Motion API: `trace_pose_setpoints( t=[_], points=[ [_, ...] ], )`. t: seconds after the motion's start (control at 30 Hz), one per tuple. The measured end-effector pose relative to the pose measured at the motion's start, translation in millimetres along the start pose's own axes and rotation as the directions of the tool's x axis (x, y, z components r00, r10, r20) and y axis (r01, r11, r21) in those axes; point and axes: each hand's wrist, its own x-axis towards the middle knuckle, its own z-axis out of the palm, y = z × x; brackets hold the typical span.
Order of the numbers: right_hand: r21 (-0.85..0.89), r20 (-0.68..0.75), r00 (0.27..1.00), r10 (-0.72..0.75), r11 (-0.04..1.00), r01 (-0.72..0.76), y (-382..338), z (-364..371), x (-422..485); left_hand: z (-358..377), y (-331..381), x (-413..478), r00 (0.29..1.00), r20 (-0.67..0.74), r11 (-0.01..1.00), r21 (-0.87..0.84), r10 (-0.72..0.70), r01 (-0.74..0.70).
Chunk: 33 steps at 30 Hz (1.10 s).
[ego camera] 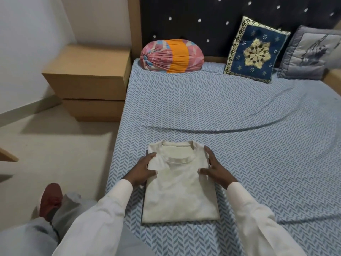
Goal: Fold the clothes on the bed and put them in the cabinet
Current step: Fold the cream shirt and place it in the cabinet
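Left hand [145, 169] presses the left edge of the folded shirt [180, 191], fingers spread, nearly straight, gripping nothing. The shirt lies flat on the bed [239, 117]. Right hand [215, 169] does likewise at its right edge. Best to slide the fingers under evenly before lifting.

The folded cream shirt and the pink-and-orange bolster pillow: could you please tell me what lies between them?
Only bare blue herringbone bedsheet, crossed by one long wrinkle, in the head view.
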Motion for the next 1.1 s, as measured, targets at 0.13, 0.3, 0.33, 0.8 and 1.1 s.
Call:
trace_pose_setpoints(
  t=[0.13,0.3,0.33,0.8,1.1],
  points=[
    [-0.124,0.072,0.997,-0.02,0.992,0.029,0,0,3,7,1,-4,1.0,-0.018,0.988,0.151,0.025,-0.022],
    [-0.201,0.128,0.992,-0.002,0.979,0.028,-20,4,0,15,11,-15,0.998,-0.036,0.985,0.164,0.055,-0.049],
    [-0.235,0.134,0.991,0.003,0.972,0.029,-23,2,-1,15,13,-18,0.997,-0.036,0.985,0.161,0.066,-0.059],
    [-0.519,0.006,0.979,-0.204,0.836,0.177,-120,90,-32,-83,-18,-72,0.964,-0.109,0.966,0.121,0.241,-0.228],
    [-0.518,0.061,0.967,-0.246,0.821,0.241,-269,179,-74,-234,-2,-184,0.974,-0.182,0.989,0.079,0.137,-0.125]
  ],
)
